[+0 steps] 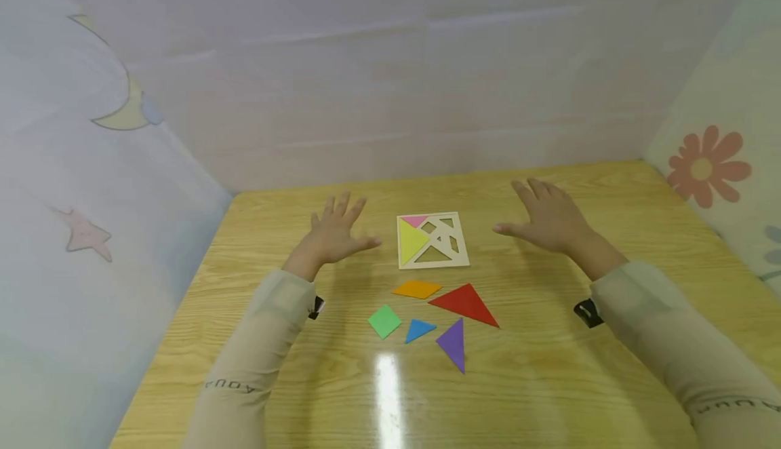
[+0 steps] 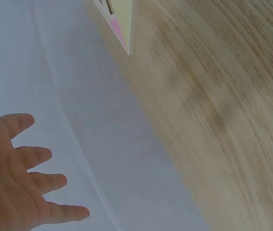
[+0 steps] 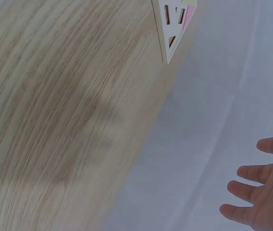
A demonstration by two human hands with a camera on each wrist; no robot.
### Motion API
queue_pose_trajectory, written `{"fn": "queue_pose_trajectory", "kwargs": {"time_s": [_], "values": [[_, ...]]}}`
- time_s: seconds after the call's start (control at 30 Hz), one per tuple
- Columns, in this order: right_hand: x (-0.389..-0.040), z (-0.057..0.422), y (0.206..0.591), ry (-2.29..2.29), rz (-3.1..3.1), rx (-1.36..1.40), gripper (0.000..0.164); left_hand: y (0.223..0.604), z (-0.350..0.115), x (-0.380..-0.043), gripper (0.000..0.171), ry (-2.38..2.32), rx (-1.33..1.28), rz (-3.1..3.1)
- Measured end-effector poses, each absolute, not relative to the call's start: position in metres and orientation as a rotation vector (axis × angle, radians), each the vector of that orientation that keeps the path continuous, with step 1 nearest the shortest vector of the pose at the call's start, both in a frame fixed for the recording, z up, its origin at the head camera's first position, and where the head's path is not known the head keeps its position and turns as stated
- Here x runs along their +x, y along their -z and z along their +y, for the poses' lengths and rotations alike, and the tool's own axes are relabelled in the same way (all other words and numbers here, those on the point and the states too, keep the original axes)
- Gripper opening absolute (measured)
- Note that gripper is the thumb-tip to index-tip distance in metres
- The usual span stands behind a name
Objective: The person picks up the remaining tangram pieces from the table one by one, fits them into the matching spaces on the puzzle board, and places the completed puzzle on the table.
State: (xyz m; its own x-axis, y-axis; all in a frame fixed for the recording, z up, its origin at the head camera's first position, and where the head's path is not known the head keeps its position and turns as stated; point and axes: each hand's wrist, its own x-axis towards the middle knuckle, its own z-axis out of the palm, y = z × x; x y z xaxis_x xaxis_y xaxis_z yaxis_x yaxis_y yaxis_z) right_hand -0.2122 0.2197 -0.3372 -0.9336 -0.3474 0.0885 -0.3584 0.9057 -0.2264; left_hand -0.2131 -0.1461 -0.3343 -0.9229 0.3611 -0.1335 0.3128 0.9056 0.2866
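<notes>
A pale tangram tray (image 1: 462, 252) lies between the two hands, with a yellow triangle (image 1: 411, 240) and a pink triangle (image 1: 415, 220) set in its left side. To its left, my left hand (image 1: 332, 239) hovers over the table with fingers spread, holding nothing. My right hand (image 1: 552, 222) is raised on the other side, fingers straight and thumb toward the tray. Loose pieces lie in front of the tray: an orange parallelogram (image 1: 417, 289), a red triangle (image 1: 466, 304), a green square (image 1: 384, 321), a blue triangle (image 1: 419, 330) and a purple triangle (image 1: 453, 345).
The wooden table (image 1: 244, 340) ends at a pale cloth backdrop (image 1: 390, 96) behind the tray. Patterned cloth walls stand at both sides, the left one with a moon (image 1: 125, 113), the right one with a red flower (image 1: 702, 167).
</notes>
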Motion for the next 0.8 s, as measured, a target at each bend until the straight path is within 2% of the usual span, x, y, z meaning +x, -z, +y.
{"fn": "queue_pose_trajectory", "kwargs": {"time_s": [0.33, 0.8], "values": [[-0.215, 0.216, 0.348, -0.363, -2.985, 0.603, 0.092, 0.342, -0.143, -0.212, 0.085, -0.422, 0.548, 2.891], [-0.203, 0.213, 0.353, -0.418, -2.991, 0.599, 0.091, 0.358, -0.132, -0.215, 0.086, -0.436, 0.591, 2.875]]}}
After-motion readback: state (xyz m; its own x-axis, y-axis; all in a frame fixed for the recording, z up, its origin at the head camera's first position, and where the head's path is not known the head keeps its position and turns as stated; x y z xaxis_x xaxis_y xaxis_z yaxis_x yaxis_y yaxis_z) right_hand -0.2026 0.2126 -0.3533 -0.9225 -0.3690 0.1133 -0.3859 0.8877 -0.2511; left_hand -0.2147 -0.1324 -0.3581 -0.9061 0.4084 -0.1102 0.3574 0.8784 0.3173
